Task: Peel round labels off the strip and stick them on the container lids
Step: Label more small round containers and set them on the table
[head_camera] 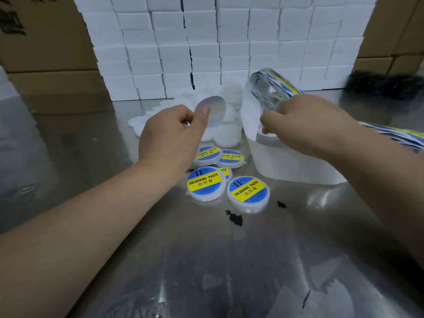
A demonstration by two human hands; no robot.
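- Round label [212, 109]: off the strip, plain side facing the camera. Pinched between thumb and fingers of left hand [171, 138], up in the air behind the labelled containers [205, 183].
- Label strip [276, 81]: right hand [309, 127] has fingers curled round it, behind and right of the labelled containers. Its loop arches upward.
- Bare white backing [298, 166] drops to the table just right of the labelled containers.
- Unlabelled white containers [227, 134]: piled directly behind the labelled containers.
- Steel table [206, 271] under everything, black specks [235, 219] just in front of the labelled containers.
- White boxes [206, 42] stacked well behind.
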